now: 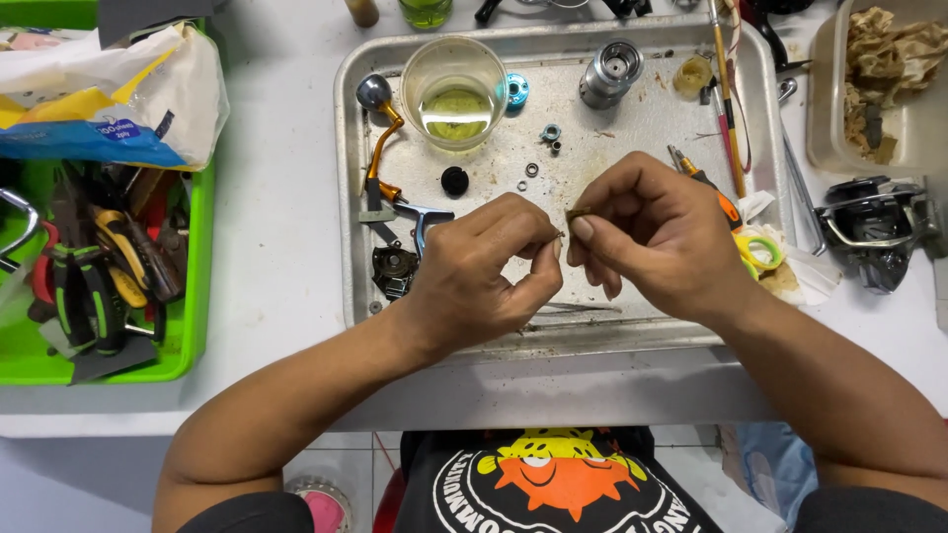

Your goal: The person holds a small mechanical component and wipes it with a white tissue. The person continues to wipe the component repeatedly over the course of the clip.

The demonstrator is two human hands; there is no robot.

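Both hands meet over a metal tray (355, 247) on a white table. My left hand (484, 276) and my right hand (647, 232) pinch a very small dark part (573, 215) between thumb and fingertips; the part is mostly hidden by the fingers. On the tray behind them lie a clear cup of yellowish liquid (455, 94), a reel handle with an orange arm (380, 133), a silver spool (610, 71), a black reel body piece (395, 268), and small rings and washers (538, 163).
A green bin of pliers and cutters (99, 286) stands at the left, with a plastic bag (109, 99) on top. A fishing reel (874, 227) and a clear tub of dirty paper (884, 84) sit at the right. Brushes and a screwdriver (726, 99) lie along the tray's right side.
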